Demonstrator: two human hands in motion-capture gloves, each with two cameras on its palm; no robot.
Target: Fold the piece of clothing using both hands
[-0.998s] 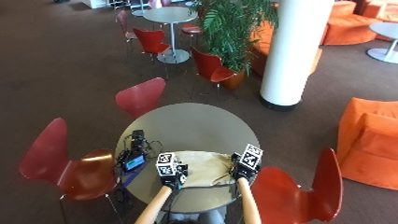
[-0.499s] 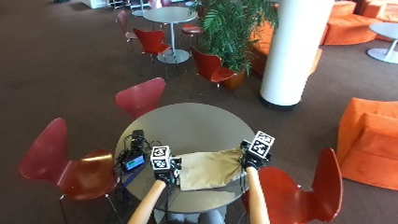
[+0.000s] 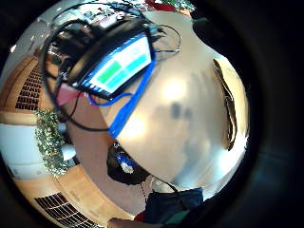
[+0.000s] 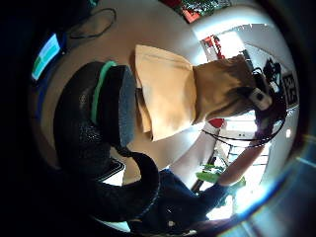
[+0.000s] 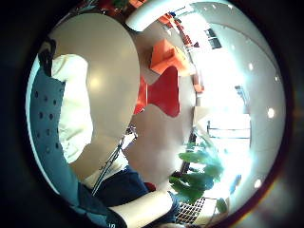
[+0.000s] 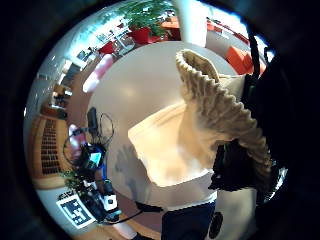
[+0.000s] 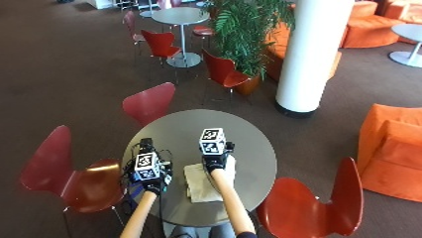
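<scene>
The tan garment lies folded on the round table; the right hand pinches its lifted edge, and the left hand, fingers curled, touches its side.

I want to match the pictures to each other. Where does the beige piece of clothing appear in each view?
Outside view: clothing on the round table, beside the right forearm.
Left thumb side: middle.
Left little finger side: thin edge on the table.
Right thumb side: fills the middle.
Right little finger side: pale strip.
Shared landmark: the round table.
</scene>
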